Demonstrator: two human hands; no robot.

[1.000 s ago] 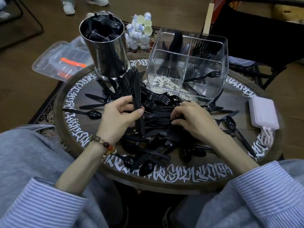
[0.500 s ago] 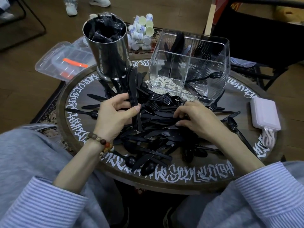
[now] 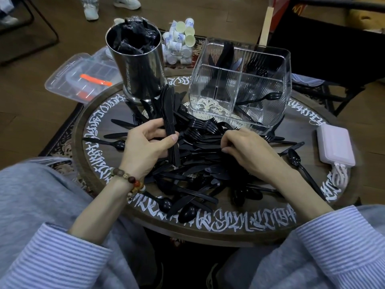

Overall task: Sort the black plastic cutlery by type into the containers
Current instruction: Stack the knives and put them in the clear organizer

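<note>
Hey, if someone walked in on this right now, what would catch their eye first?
Probably the heap of black cutlery piled mid-table, with both hands in it. The left hand grips a bundle of knives fanned up toward the steel canister; the right hand digs into the heap before the clear divided container.

Cutlery pile in the middle of my desk (image 3: 308,126), containers behind it.

My left hand (image 3: 145,149) grips a bundle of knives (image 3: 169,122) at the left of the pile (image 3: 200,163); my right hand (image 3: 248,153) rests on the pile's right side. Behind the pile on the left stands the metal canister (image 3: 141,74), on the right the divided clear container (image 3: 241,86), with knives and forks in its far compartments and a spoon (image 3: 260,99) in the near right one. A power bank (image 3: 335,144) lies at the desk's right edge, a lone spoon (image 3: 294,159) between it and my right hand.
</note>
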